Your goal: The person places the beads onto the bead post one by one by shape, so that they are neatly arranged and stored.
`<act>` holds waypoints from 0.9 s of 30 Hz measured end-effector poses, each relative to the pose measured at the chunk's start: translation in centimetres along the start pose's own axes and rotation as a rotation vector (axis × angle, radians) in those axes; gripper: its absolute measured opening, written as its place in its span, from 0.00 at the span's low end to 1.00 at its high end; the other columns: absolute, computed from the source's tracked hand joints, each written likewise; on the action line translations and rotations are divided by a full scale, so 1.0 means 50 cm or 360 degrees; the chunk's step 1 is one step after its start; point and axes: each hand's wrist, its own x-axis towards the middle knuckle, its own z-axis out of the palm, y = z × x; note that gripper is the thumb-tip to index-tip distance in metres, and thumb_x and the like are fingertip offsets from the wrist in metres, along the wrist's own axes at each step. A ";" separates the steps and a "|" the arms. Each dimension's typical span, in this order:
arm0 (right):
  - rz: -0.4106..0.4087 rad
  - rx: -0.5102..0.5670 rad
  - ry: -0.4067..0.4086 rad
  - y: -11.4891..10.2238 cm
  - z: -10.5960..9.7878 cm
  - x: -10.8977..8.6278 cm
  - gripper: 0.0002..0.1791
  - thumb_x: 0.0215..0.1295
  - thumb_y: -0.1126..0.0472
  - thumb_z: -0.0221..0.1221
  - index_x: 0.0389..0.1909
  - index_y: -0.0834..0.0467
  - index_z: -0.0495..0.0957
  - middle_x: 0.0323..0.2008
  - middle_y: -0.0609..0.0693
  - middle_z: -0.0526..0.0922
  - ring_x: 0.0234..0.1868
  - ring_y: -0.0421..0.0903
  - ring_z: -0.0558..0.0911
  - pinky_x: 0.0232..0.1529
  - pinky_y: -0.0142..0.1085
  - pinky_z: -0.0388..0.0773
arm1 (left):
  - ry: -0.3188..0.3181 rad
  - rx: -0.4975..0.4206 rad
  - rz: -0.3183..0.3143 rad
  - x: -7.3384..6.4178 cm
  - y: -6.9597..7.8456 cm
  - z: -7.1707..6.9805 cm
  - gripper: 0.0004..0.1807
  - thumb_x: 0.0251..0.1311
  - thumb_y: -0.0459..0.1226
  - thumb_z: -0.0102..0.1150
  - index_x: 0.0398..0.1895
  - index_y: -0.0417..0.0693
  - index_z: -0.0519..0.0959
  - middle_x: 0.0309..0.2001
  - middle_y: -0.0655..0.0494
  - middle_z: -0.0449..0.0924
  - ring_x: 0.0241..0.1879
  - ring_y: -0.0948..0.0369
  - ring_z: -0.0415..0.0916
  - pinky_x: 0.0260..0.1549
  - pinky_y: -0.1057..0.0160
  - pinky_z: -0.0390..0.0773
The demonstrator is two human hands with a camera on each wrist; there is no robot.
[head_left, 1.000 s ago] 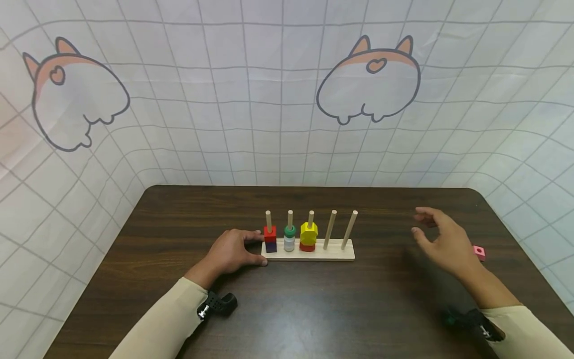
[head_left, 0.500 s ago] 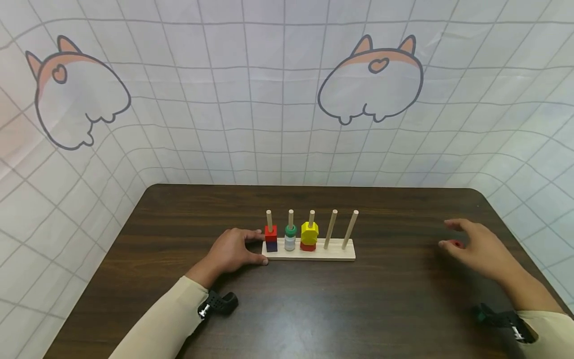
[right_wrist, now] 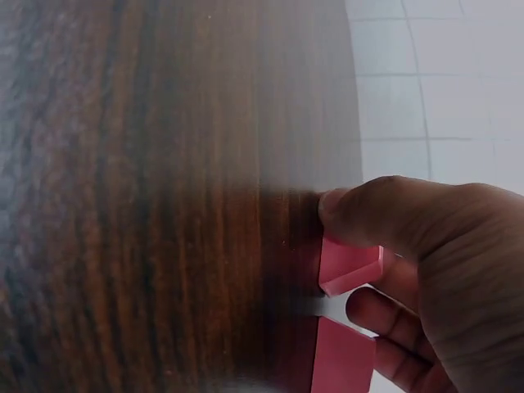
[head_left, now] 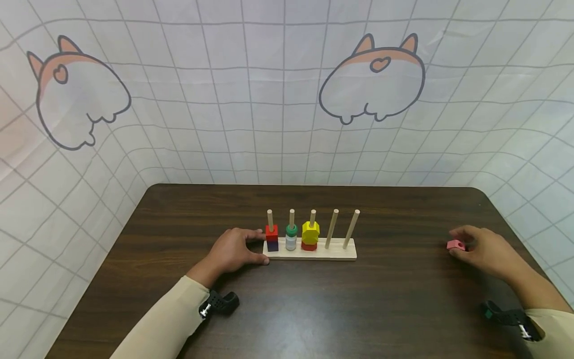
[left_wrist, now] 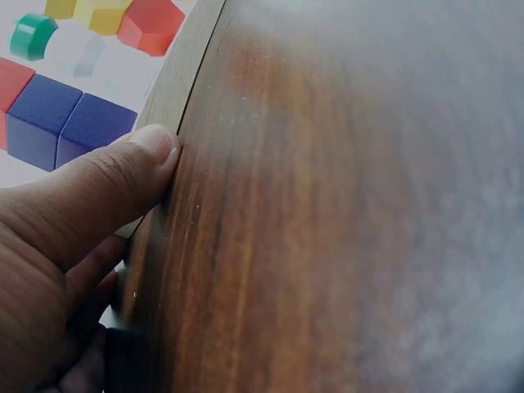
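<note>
A pale wooden peg board lies on the table with several upright pegs. My left hand grips its left end, thumb at the front edge and index finger behind. A red block and a blue one share the leftmost peg. Green and white pieces sit on the second; yellow pieces top a red piece on the third. Far right, my right hand pinches a pink block between thumb and fingers. Another pink block shows beside it in the right wrist view.
The two pegs at the board's right end carry no pieces. Dark wooden table surrounds the board. A white gridded cloth hangs behind the table and along its sides.
My right hand has moved right and down to the pink block, and its thumb and fingers have closed on it. The left hand and peg board have stayed in place.
</note>
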 end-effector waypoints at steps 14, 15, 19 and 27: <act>-0.0140 -0.0016 0.0135 -0.046 0.017 0.021 0.17 0.62 0.55 0.72 0.45 0.62 0.84 0.42 0.62 0.85 0.44 0.64 0.81 0.42 0.64 0.75 | -0.0001 0.0000 -0.0010 0.002 0.000 0.001 0.30 0.45 0.52 0.83 0.55 0.58 0.88 0.62 0.57 0.81 0.65 0.50 0.73 0.62 0.46 0.72; -0.0172 -0.0010 0.0151 -0.054 0.020 0.024 0.16 0.62 0.56 0.72 0.45 0.62 0.84 0.41 0.60 0.85 0.44 0.63 0.81 0.42 0.64 0.76 | 0.0000 0.0001 -0.0007 0.002 -0.001 0.001 0.30 0.45 0.52 0.83 0.55 0.58 0.88 0.62 0.57 0.81 0.65 0.51 0.73 0.62 0.46 0.72; -0.0301 0.0009 0.0217 -0.087 0.030 0.035 0.13 0.62 0.58 0.73 0.44 0.59 0.86 0.39 0.53 0.86 0.43 0.58 0.82 0.44 0.62 0.77 | 0.0004 0.0004 0.0003 0.002 -0.002 0.002 0.30 0.45 0.52 0.83 0.55 0.59 0.88 0.62 0.57 0.81 0.66 0.51 0.73 0.62 0.46 0.72; -0.0446 0.0039 0.0258 -0.156 0.031 0.056 0.18 0.59 0.61 0.75 0.48 0.59 0.82 0.38 0.49 0.86 0.39 0.51 0.85 0.39 0.52 0.81 | 0.0003 0.0008 0.0005 0.002 -0.001 0.003 0.30 0.45 0.51 0.83 0.54 0.58 0.88 0.62 0.56 0.81 0.65 0.51 0.74 0.62 0.46 0.72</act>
